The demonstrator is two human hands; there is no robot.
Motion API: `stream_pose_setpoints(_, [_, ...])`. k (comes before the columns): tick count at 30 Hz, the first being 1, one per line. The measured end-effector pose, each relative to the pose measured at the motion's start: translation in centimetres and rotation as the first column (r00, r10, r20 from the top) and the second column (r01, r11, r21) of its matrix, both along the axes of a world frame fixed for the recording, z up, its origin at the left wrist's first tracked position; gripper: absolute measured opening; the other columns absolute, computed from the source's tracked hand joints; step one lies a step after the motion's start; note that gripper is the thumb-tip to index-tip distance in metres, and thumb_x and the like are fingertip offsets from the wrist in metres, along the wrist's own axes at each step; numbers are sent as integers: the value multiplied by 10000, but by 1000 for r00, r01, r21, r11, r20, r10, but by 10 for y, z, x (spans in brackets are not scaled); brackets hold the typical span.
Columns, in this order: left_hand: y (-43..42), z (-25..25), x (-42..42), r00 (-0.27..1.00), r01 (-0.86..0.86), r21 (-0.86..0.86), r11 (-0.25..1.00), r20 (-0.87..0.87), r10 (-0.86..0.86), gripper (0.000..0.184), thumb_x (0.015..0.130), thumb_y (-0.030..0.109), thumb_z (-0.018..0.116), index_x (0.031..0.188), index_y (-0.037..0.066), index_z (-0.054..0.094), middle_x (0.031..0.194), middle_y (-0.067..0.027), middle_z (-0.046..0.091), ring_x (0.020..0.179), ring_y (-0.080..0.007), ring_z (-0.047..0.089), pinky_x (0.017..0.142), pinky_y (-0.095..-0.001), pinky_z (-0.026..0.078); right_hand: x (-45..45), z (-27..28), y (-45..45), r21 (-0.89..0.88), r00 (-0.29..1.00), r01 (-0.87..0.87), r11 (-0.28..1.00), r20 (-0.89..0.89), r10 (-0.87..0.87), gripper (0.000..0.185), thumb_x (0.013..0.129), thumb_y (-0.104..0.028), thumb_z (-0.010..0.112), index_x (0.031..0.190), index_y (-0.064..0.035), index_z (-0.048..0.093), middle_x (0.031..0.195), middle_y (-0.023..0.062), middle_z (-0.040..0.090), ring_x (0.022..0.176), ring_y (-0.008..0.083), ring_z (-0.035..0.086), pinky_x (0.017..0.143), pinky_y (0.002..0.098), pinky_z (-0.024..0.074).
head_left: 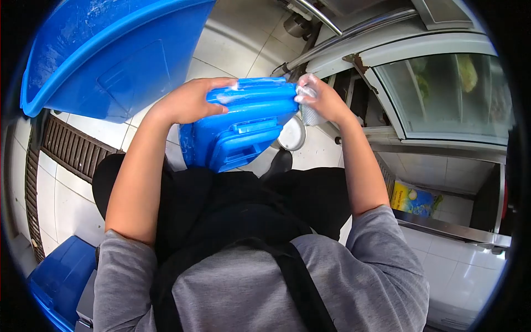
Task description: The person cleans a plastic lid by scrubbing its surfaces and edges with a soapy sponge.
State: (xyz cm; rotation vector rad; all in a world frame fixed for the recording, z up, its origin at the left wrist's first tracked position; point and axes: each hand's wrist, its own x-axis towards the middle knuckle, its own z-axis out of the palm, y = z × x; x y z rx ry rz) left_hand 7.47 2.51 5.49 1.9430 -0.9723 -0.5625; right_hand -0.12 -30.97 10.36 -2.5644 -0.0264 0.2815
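Note:
A blue plastic bin (243, 119) with a ridged rim and a moulded handle recess is tilted in front of my knees. My left hand (193, 100) grips its left end, thumb and fingers spread over the rim, with white suds beside the fingertips. At the right end, my right hand (322, 99) is closed around a pale, textured cleaning cloth (311, 115), held against the rim's corner. Foam covers the right fingertips. The underside of the bin is hidden from me.
A large blue tub (138, 61) stands at the upper left. Behind the bin, a round white container (292, 134) sits on the tiled floor. To the right is a glass-doored fridge (442, 99), with a yellow and blue packet (412, 199) below. A brown drain grate (77, 144) lies left.

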Motion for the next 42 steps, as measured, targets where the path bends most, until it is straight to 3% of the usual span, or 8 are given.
stream_pose_setpoints(4, [-8,26,-10,988,-98,178,979,133,75,530,781,236,765,1271,132,594,1152,-202,664,1069,-355,641,937,-415,487,-22,11,14,-53,994,-70,996,82,75,337,786,-185,769,967,-82,505,951,119,611,921,274,605,841,367,464])
stream_pose_setpoints(6, [-17,36,-25,951,-153,115,982,286,114,491,767,259,773,1217,147,611,1058,-179,684,1001,-358,654,880,-427,501,-34,23,31,-69,998,-34,997,42,37,325,783,-181,765,951,-85,504,945,128,599,926,314,597,841,390,468])
stream_pose_setpoints(8, [-25,45,-38,892,-182,49,982,428,144,453,754,283,781,1163,161,628,965,-157,704,933,-361,668,822,-439,515,-46,36,55,-254,952,-173,952,203,228,302,774,-170,759,950,-96,524,946,119,595,931,356,574,832,417,467])
stream_pose_setpoints(12, [-29,46,-41,885,-27,226,974,459,-82,417,753,313,777,1121,176,639,848,-116,707,854,-349,675,753,-461,511,-52,42,92,-285,920,-248,926,230,317,286,746,-152,767,944,-136,561,979,73,590,961,358,528,828,430,459])
stream_pose_setpoints(19, [-12,14,-19,986,136,235,962,61,-154,441,852,294,692,1236,92,615,1075,-190,682,1011,-379,639,870,-465,491,-36,23,80,-285,914,-203,937,287,286,320,704,-90,768,960,-116,577,1001,77,592,979,352,523,848,441,461])
stream_pose_setpoints(24, [-17,-5,-18,992,53,47,997,115,-58,374,936,229,592,1271,62,596,1127,-227,650,1062,-393,604,938,-440,462,-14,0,76,-255,884,-93,962,424,198,351,697,-47,762,966,-83,540,1014,107,602,983,356,551,881,425,449])
stream_pose_setpoints(29, [-12,6,-21,987,-130,-25,991,93,131,395,942,220,577,1308,70,577,1148,-229,651,1050,-400,615,933,-438,470,1,-12,88,4,798,39,999,602,-33,283,701,-42,749,973,-106,702,1241,119,586,1084,348,553,958,421,447])
stream_pose_setpoints(42, [-5,-1,-28,940,-311,-226,923,-218,264,398,927,195,589,1308,82,579,1102,-214,674,1006,-370,647,893,-400,491,20,-30,119,-406,501,40,913,798,333,239,725,-23,691,928,-147,712,1093,80,637,1043,316,562,922,471,435])
